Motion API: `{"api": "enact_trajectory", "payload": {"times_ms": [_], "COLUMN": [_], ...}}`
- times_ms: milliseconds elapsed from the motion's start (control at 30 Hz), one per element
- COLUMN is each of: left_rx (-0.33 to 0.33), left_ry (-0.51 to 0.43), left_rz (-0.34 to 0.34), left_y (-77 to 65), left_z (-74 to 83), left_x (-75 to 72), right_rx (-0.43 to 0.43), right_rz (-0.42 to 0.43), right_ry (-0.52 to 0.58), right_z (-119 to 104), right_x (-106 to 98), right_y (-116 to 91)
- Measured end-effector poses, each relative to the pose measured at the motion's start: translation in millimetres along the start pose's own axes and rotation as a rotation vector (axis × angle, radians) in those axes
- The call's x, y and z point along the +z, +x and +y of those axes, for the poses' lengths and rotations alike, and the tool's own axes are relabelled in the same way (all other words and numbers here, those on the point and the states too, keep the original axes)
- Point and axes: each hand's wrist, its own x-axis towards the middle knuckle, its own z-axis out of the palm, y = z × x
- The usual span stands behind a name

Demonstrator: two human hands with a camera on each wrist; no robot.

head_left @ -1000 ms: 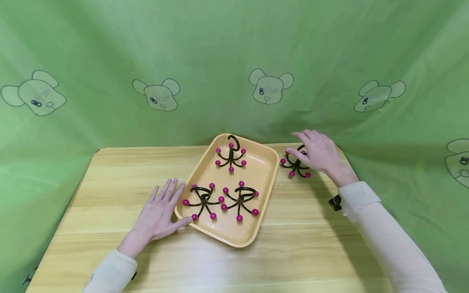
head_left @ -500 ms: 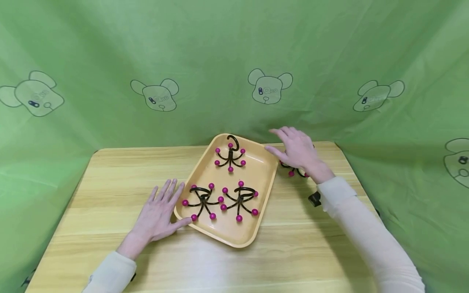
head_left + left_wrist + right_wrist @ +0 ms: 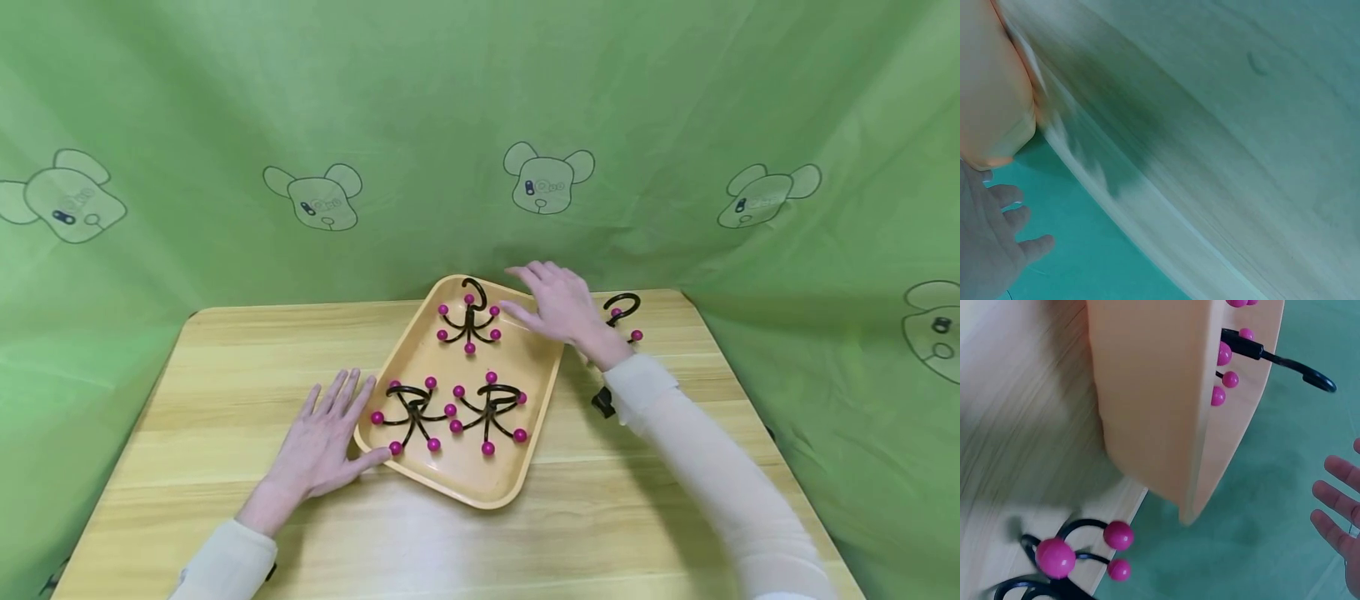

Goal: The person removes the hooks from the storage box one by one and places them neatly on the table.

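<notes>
A peach tray (image 3: pixel 457 496) holds 3 black multi-arm hook hangers with pink ball tips: one at the far end (image 3: pixel 470 321), one at near left (image 3: pixel 412 408), one at near right (image 3: pixel 491 408). My left hand (image 3: pixel 318 446) lies with fingers spread against the tray's left side, thumb at its near-left rim. Over the tray's far right corner hovers my right hand (image 3: pixel 558 304), fingers extended, holding nothing. The far hanger (image 3: pixel 1241 344) rises above the tray wall (image 3: pixel 1147 394) in the right wrist view. Another hanger (image 3: pixel 622 308) stands on the table, partly hidden by the right arm.
The wooden table (image 3: pixel 637 517) has its far edge right behind the tray. A green curtain (image 3: pixel 420 108) with printed bear heads hangs behind and at both sides.
My right hand has moved left, from above the hanger on the table to above the tray's far right corner. The left hand, tray and hangers stay in place.
</notes>
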Motion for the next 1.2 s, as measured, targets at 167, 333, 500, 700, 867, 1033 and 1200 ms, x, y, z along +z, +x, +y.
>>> {"api": "enact_trajectory", "payload": {"times_ms": [167, 333, 500, 700, 867, 1033, 1200], "left_rx": [0.004, 0.005, 0.002, 0.004, 0.002, -0.002, 0.0], "left_ry": [0.001, 0.008, 0.005, 0.002, -0.001, -0.008, -0.005], "left_rz": [0.007, 0.019, 0.014, 0.014, 0.014, 0.005, 0.001], "left_y": [-0.2, -0.2, 0.0, -0.3, -0.1, 0.3, 0.1], "left_z": [-0.4, -0.6, -0.6, -0.4, -0.3, 0.1, -0.2], "left_x": [0.7, 1.3, 1.1, 0.8, 1.0, 1.5, 2.2], "right_rx": [-0.002, -0.001, 0.009, 0.007, 0.001, -0.017, -0.027], "right_rz": [-0.007, -0.029, -0.057, -0.083, -0.098, -0.102, -0.101], "right_ry": [0.006, -0.002, 0.006, 0.016, 0.003, -0.039, -0.047], "right_z": [-6.8, -11.0, -14.6, -18.1, -19.9, -20.6, -22.2], "right_x": [8.1, 16.4, 23.0, 30.3, 34.7, 37.9, 38.9], "right_y": [10.2, 19.0, 25.9, 33.2, 38.0, 40.1, 41.5]}}
